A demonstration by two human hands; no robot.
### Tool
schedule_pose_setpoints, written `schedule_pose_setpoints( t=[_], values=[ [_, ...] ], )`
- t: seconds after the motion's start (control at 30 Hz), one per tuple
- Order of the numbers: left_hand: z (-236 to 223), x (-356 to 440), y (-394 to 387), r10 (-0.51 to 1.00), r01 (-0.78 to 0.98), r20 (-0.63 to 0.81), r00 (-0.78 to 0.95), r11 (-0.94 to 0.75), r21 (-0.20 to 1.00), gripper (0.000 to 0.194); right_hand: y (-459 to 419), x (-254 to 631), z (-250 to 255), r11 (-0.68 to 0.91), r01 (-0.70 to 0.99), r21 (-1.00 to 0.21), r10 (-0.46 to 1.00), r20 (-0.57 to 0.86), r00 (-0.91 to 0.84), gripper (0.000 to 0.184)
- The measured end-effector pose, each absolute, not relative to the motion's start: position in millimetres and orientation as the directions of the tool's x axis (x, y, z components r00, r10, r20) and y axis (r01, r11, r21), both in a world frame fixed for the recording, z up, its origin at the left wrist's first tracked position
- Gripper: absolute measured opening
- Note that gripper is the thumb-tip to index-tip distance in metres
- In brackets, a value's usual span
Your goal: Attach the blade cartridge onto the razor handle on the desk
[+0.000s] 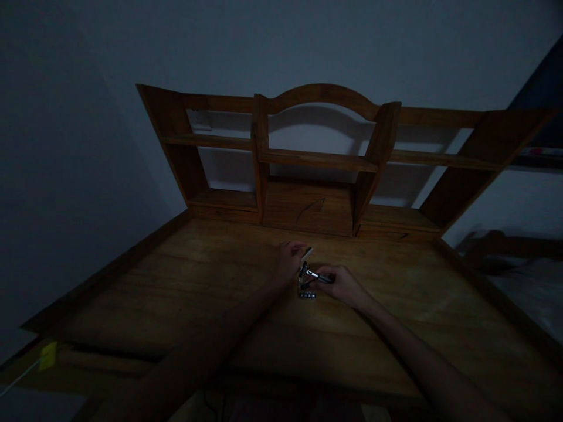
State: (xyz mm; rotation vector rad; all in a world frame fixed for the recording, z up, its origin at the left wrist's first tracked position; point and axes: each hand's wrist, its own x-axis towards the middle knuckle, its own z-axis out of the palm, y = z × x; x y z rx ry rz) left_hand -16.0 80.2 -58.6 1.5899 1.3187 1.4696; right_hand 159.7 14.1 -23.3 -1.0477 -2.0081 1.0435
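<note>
"Nearest the camera were the left forearm (206, 343) and the right forearm (413, 351), slanting inward over the counter (197, 258)."

"And which way did the tool (319, 276) lie?"

"Sideways. Its long axis ran from the right hand (342, 282), whose fingers were wrapped around the dark handle (326, 279), leftward to a head (303, 269) just beside the left hand (289, 258). A row of shiny bits (307, 295) lay on the near side of that head (sockets, perhaps; it was too dim to tell)."

"What about the left fingers?"

"Bent, next to a slim pale strip (307, 253). I couldn't tell whether they gripped it."

"Which hand was nearer the bits?"

"The right, I judged. It came in from the side, while the left sat farther from the body."
</note>
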Motion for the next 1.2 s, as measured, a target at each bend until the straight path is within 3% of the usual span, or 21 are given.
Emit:
schedule_pose_setpoints(
  t=[0.37,0.67,1.0,1.2],
  values=[
    [-56,-15,78,0.933,0.203,0.351,-0.086,-0.328,0.923,0.011,11,156,-28,0.446,0.474,-0.759,0.86,0.218,-0.461,0.018],
    [-54,-14,78,0.934,0.213,0.347,-0.085,-0.323,0.922,0.013,17,153,-38,0.558,0.328,-0.762,0.799,0.388,-0.459,0.021],
    [-54,-14,76,0.934,0.235,0.351,-0.067,-0.327,0.916,0.015,18,150,-38,0.475,0.287,-0.832,0.827,0.311,-0.468,0.025],
    [-56,-13,77,0.946,0.218,0.318,-0.057,-0.299,0.929,0.016,23,151,-42,0.212,0.226,-0.951,0.889,0.092,-0.448,0.027]
  ],
)
